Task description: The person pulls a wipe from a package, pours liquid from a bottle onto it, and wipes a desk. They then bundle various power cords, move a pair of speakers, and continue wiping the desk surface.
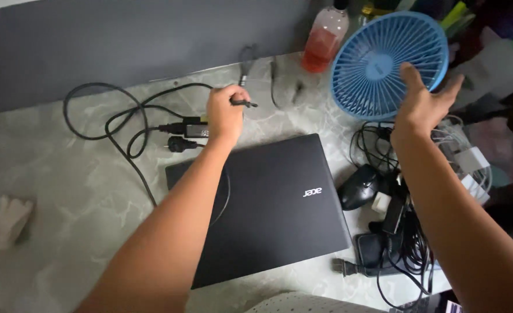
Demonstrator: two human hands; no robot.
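Pinched in left hand [224,113]: thin black cable end [244,103], fingers curled shut around it, plug tip poking out to the right of the fist. Right hand [424,104] spread open, fingers apart, palm against the front grille of blue fan [378,58], thumb up near the hub; touching or just off the grille, could not tell. Fan stood tilted at the back right of the table [53,174]. Closed black laptop [268,208] lay flat in the middle, lid shut, left forearm crossing over its left part. Power brick [195,128] just beside the left hand on its left, with black cord [117,122] looping away in coils across the pale marbled tabletop; a black wall plug [178,145] lay just under the brick. Bottle with red liquid [324,37] stood at the back, just left of the fan. Black mouse [358,186] sat right of the laptop, under the right forearm, near a tangle of black wires [404,232] and a dark adapter block. White chargers [471,168] at far right, partly hidden by the arm. Crumpled pale cloth [4,220] at far left edge, well apart from both hands. Grey wall behind the table. Cluttered, blurred items in upper right corner, too unclear to name.
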